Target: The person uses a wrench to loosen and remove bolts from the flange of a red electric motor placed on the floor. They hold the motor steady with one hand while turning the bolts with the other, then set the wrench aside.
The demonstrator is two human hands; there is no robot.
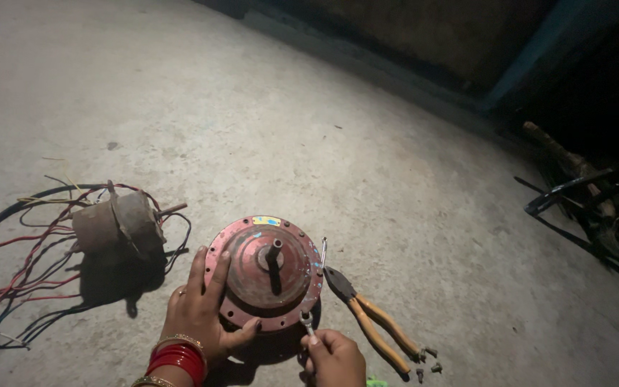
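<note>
On the concrete floor [367, 143] the round red motor housing [264, 272] lies flat, shaft up. Your left hand [205, 308] presses its near-left rim, fingers spread wide; hold that firm so the housing cannot spin. Your right hand [332, 356] grips a small spanner [307, 320] at the housing's near edge; seat it squarely before turning. Just right of the housing lie orange-handled pliers [370, 319] and loose bolts [428, 360].

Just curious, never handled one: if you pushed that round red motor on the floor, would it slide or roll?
Probably neither easily. The red motor lies flat on the floor, so it shouldn't roll. It looks like thick cast metal, likely heavy for its size. The left hand presses on it, suggesting it may turn or shift under the spanner.
</note>
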